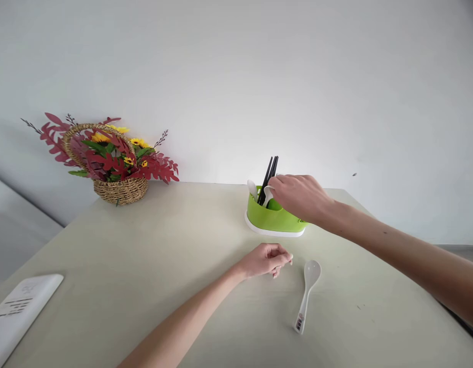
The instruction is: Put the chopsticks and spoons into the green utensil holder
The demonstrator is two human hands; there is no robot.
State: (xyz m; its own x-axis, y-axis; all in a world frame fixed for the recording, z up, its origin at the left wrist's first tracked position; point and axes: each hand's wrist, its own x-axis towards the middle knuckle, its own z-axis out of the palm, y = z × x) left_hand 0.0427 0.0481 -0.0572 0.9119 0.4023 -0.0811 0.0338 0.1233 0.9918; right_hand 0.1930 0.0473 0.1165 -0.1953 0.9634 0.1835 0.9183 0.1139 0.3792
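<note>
A green oval utensil holder with a white base stands near the far side of the table. Black chopsticks and a white spoon stick up from its left part. My right hand is over the holder, its fingers closed on another white spoon that is partly hidden by them. In front of the holder, my left hand rests low over the table, fingers curled in with nothing visible in them. To its right lies a white soup spoon, bowl pointing away from me.
A wicker basket of red leaves and yellow flowers stands at the back left. At the near left edge lies a white panel-like object with dark markings. Behind the table rises a pale wall.
</note>
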